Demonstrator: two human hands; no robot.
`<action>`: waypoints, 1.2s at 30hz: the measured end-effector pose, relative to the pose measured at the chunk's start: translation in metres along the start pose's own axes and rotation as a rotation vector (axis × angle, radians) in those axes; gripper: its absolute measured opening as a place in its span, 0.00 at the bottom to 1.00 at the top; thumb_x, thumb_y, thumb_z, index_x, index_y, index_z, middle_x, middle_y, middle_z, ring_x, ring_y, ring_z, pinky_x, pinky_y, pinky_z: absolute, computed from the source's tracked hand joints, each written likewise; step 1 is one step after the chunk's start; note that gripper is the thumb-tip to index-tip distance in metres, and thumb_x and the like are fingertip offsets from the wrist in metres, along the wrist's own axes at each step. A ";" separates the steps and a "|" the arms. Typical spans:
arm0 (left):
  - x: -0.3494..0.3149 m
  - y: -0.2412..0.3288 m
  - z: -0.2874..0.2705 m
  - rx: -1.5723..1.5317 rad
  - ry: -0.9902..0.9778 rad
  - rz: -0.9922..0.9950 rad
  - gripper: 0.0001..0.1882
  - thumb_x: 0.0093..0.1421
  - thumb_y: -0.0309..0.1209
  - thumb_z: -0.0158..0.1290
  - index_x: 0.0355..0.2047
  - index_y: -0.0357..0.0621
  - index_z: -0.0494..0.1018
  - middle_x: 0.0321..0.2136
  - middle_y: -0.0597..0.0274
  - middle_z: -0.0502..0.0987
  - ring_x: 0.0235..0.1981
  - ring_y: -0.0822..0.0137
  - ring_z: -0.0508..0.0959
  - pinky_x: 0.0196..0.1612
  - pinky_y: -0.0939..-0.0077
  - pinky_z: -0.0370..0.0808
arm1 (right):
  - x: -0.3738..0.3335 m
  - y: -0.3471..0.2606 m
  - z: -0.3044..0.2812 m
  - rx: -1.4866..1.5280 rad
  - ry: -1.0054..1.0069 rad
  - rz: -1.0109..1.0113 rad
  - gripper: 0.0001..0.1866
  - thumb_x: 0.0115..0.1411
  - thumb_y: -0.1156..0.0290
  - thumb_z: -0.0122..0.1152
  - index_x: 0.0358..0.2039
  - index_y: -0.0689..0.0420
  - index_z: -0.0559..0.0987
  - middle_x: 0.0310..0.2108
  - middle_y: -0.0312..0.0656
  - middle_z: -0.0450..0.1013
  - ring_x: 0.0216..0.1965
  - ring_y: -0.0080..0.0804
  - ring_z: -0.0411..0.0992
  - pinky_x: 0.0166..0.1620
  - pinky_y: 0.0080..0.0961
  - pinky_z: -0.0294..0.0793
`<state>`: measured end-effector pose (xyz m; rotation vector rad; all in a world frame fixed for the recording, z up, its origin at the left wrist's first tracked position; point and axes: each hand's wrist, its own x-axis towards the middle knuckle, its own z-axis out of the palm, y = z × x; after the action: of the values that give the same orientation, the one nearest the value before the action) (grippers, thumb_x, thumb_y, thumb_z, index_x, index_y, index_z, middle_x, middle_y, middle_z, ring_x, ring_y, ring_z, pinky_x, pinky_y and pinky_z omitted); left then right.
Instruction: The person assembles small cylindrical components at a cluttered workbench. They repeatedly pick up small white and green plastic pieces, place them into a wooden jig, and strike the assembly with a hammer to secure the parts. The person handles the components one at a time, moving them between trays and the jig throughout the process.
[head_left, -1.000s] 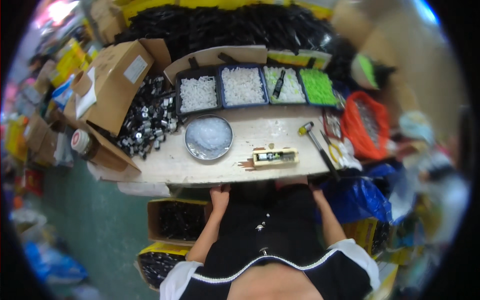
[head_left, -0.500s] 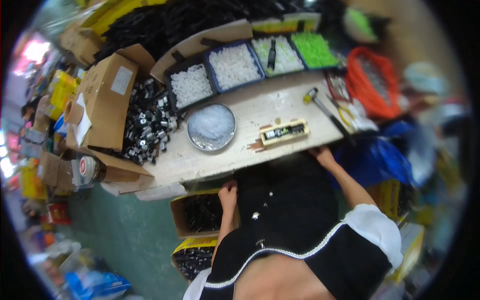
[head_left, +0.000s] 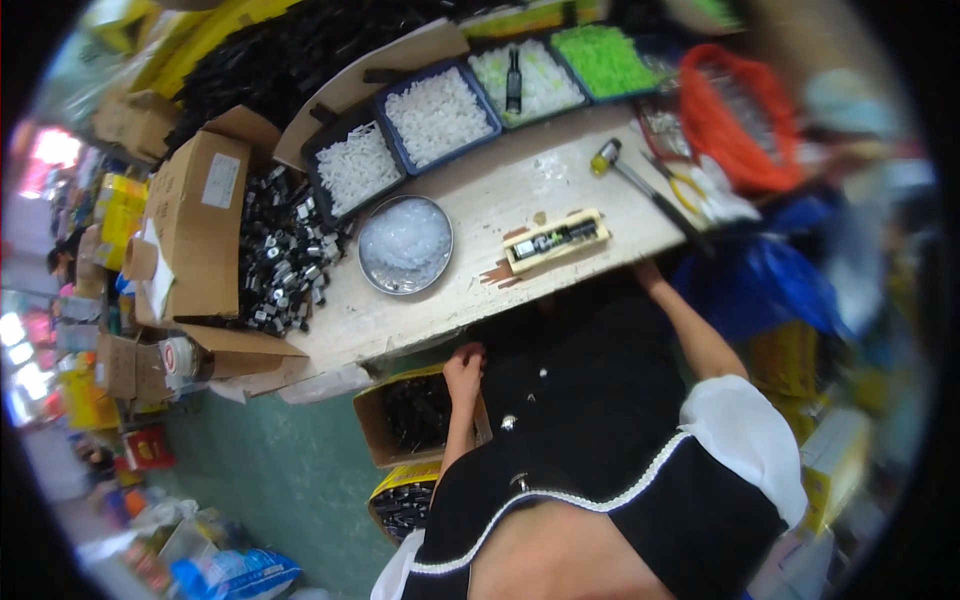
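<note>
My left hand point(head_left: 464, 372) hangs beside my lap, just below the table's front edge and above an open carton of black parts point(head_left: 418, 415). Its fingers are curled in, and whatever they hold, if anything, is hidden. At the table's edge on the right, my right hand point(head_left: 648, 274) is mostly out of sight, its fingers hidden. Nearest to it on the table is a cream-coloured holder point(head_left: 520, 262) with a black, printed cylindrical part point(head_left: 570, 236) lying in it. A hammer point(head_left: 648, 190) with a yellow-tipped head lies beyond, beside yellow-handled pliers point(head_left: 684, 190).
A round metal dish point(head_left: 449, 262) holds clear, pale pieces. Behind it stand trays of white pieces point(head_left: 437, 115) and green pieces point(head_left: 606, 62). Black-and-silver parts point(head_left: 285, 255) are heaped by a cardboard box point(head_left: 200, 240). An orange bag point(head_left: 700, 100) and blue plastic point(head_left: 765, 285) are at right.
The view has tilted and shifted slightly. My right hand has slipped further out of sight at the table's edge. My left hand stays low by my lap; the things on the table look unmoved.
</note>
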<state>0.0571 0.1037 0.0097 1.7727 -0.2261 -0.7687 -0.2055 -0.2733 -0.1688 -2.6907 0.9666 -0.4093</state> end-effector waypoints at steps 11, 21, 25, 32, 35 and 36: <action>0.005 0.016 -0.012 0.088 -0.124 -0.112 0.11 0.56 0.25 0.48 0.39 0.39 0.75 0.31 0.62 0.78 0.25 0.75 0.76 0.22 0.84 0.70 | 0.077 -0.050 -0.019 -0.172 -0.413 0.286 0.17 0.59 0.72 0.38 0.44 0.61 0.73 0.48 0.56 0.68 0.51 0.49 0.66 0.53 0.41 0.65; -0.010 0.015 0.018 0.023 -0.092 -0.116 0.11 0.56 0.28 0.50 0.39 0.38 0.75 0.25 0.63 0.78 0.23 0.76 0.75 0.24 0.84 0.71 | 0.044 -0.028 -0.018 -0.205 -0.682 0.169 0.18 0.59 0.72 0.38 0.46 0.62 0.72 0.49 0.58 0.66 0.51 0.49 0.66 0.53 0.40 0.65; -0.015 0.031 0.032 0.125 -0.344 -0.034 0.13 0.56 0.31 0.54 0.41 0.39 0.74 0.31 0.62 0.77 0.30 0.76 0.75 0.30 0.83 0.71 | 0.031 -0.020 -0.024 -0.227 -0.796 0.101 0.18 0.59 0.72 0.38 0.47 0.62 0.71 0.49 0.58 0.66 0.51 0.49 0.66 0.53 0.39 0.65; -0.005 0.163 0.031 -0.079 -0.703 0.007 0.14 0.58 0.29 0.52 0.45 0.39 0.72 0.38 0.60 0.76 0.36 0.75 0.76 0.36 0.82 0.72 | 0.019 -0.040 -0.074 -0.037 -0.703 0.122 0.17 0.56 0.73 0.40 0.42 0.63 0.74 0.43 0.61 0.69 0.45 0.55 0.69 0.49 0.42 0.68; 0.033 0.214 0.014 0.143 -0.397 0.146 0.11 0.58 0.33 0.52 0.39 0.42 0.76 0.26 0.66 0.78 0.21 0.79 0.74 0.21 0.87 0.69 | 0.012 -0.037 -0.085 0.062 -0.797 0.223 0.16 0.56 0.72 0.42 0.41 0.64 0.74 0.43 0.59 0.70 0.46 0.55 0.69 0.48 0.43 0.69; 0.048 0.229 0.008 0.094 -0.263 0.171 0.10 0.58 0.34 0.52 0.35 0.41 0.77 0.22 0.66 0.78 0.17 0.80 0.72 0.16 0.88 0.66 | 0.004 -0.034 -0.086 0.119 -0.738 0.221 0.16 0.54 0.73 0.43 0.40 0.64 0.74 0.42 0.60 0.70 0.45 0.56 0.69 0.47 0.43 0.69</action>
<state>0.1397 -0.0067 0.1986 1.7109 -0.5903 -0.8772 -0.2122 -0.2624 -0.0772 -2.2836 0.9349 0.5210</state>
